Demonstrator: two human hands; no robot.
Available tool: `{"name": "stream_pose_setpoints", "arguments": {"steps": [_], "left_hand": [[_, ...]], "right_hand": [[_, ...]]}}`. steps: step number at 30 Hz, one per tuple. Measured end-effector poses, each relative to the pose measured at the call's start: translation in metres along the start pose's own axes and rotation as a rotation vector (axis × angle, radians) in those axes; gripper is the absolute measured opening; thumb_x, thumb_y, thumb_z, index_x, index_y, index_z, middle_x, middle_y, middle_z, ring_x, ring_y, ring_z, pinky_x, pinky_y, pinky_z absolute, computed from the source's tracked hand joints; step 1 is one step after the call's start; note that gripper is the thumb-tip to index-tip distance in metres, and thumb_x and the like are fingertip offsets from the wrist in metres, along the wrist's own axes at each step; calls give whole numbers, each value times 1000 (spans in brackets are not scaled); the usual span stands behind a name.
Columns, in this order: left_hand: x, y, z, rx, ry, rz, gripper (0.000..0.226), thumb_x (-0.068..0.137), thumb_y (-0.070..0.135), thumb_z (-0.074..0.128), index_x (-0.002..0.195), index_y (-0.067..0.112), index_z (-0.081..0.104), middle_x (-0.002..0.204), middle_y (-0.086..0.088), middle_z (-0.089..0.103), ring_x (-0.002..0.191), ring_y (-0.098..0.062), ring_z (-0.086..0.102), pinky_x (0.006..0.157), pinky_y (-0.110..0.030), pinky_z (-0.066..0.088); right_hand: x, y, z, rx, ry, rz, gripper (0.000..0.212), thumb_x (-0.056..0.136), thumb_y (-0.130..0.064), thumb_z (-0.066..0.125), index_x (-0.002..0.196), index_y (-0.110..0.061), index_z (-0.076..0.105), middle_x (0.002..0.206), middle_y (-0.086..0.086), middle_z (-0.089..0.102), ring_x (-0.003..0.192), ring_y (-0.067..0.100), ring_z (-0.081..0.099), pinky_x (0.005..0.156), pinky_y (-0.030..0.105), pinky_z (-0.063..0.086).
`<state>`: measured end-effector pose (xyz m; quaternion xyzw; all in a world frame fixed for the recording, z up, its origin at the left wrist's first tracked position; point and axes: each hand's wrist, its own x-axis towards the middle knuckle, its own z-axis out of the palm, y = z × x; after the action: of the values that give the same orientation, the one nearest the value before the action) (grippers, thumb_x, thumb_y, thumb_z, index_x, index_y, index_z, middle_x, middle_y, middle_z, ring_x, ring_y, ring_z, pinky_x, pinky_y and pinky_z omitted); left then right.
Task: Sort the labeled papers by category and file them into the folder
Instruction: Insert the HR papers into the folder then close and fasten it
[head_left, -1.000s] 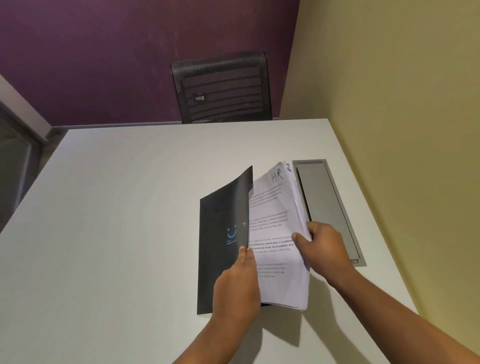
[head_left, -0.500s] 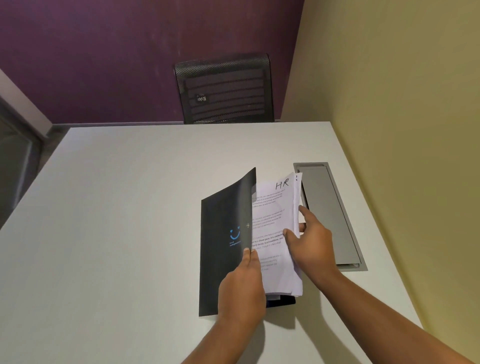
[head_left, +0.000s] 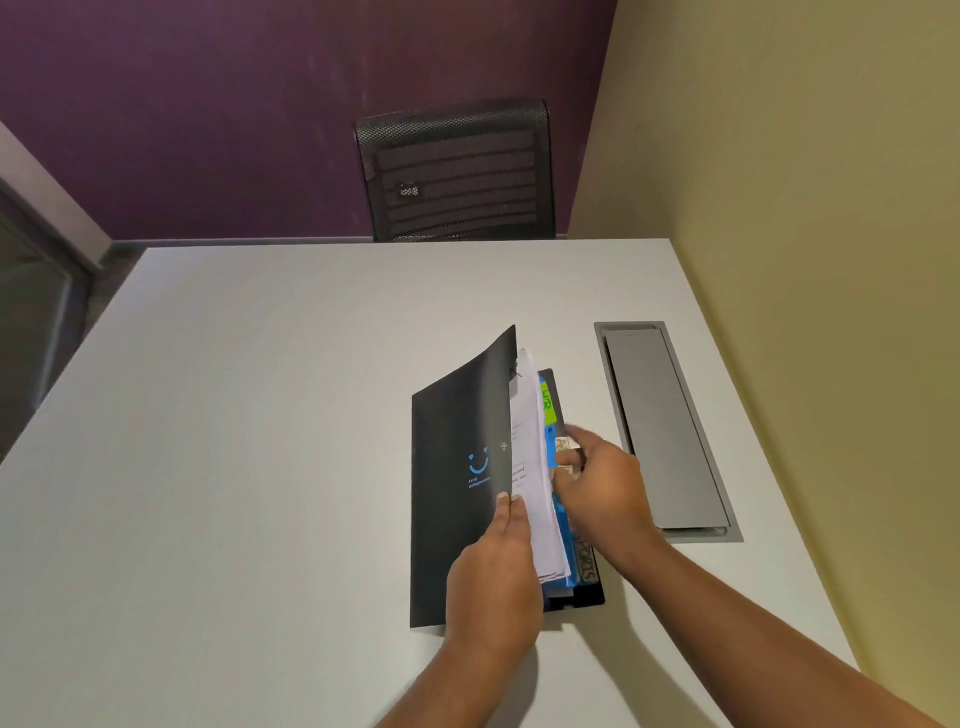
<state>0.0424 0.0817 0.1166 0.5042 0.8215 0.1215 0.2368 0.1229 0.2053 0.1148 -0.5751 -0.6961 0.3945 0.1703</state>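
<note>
- We see a matt black card folder (head_left: 457, 467) holding thin white paper sheets (head_left: 535, 467).
- We note the smooth matt table (head_left: 260, 415), brushed grey metal cable hatch (head_left: 665, 431), black mesh chair (head_left: 457, 171).

One head-worn wide-angle view, close above the table (head_left: 249, 426), forward and down (chair (head_left: 457, 176) at far edge)

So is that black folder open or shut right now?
Partly open. The left hand holds the front cover of the folder lifted with the white papers, exposing blue dividers beneath.
</note>
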Motion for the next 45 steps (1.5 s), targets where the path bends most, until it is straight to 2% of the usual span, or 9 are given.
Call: {"name": "stream_pose_setpoints", "arguments": {"steps": [10,15,19,22,25,30,34,38,45], "left_hand": [[6,-3,12,-41,-2,12,77,93,21,59,157,24,15,154,7,40,113,-17,61,88,-30,54],[9,-2,18,-126,32,14,58,99,26,52,152,28,29,143,3,54,109,-16,65,87,-28,56],[12,-1,25,-117,-23,17,70,97,22,59,155,25,20,148,2,48,118,-16,61,94,-28,54],[15,2,32,-125,-42,16,72,97,24,61,156,26,18,149,4,46,117,-16,61,92,-26,56],[19,8,40,-104,-88,92,68,97,13,58,155,24,24,151,1,44,120,-18,60,98,-29,52],[34,2,47,-36,-260,242,42,97,17,47,138,26,53,154,3,42,125,-25,55,101,-40,48],[49,-34,49,-34,-223,205,55,94,33,56,147,34,41,157,12,35,141,-12,39,111,-31,39],[68,-71,52,23,-185,75,90,82,50,68,155,25,22,164,3,18,150,-18,20,120,-34,26],[89,-104,62,97,-179,36,120,71,78,60,158,19,1,166,-4,-8,153,-26,-2,124,-41,12]], "right_hand": [[-7,15,25,-184,-101,18,36,90,-21,70,126,-17,65,125,2,66,124,20,57,95,31,52],[-8,26,31,-208,-145,13,26,92,-15,66,117,-16,67,118,6,69,115,21,61,95,34,55],[-3,33,26,-192,-240,58,39,91,-18,69,129,-14,64,129,2,64,124,19,57,100,33,49],[1,39,19,-43,-91,108,21,94,-27,63,100,-8,71,106,2,71,100,18,65,83,30,55],[4,43,20,96,-175,215,44,94,-38,61,73,1,66,78,11,72,77,24,68,74,37,58],[14,59,22,-98,-157,238,39,83,-18,70,55,-15,43,55,4,47,56,17,47,59,33,45],[22,77,17,-45,-197,264,41,87,-11,68,52,-15,46,50,-3,45,52,15,42,55,26,37],[31,81,12,192,-225,325,22,89,-7,60,78,-17,77,66,-3,70,65,19,65,67,34,55],[51,80,12,41,-150,243,15,85,-11,69,71,-15,74,61,-4,67,60,12,61,67,26,51]]}}
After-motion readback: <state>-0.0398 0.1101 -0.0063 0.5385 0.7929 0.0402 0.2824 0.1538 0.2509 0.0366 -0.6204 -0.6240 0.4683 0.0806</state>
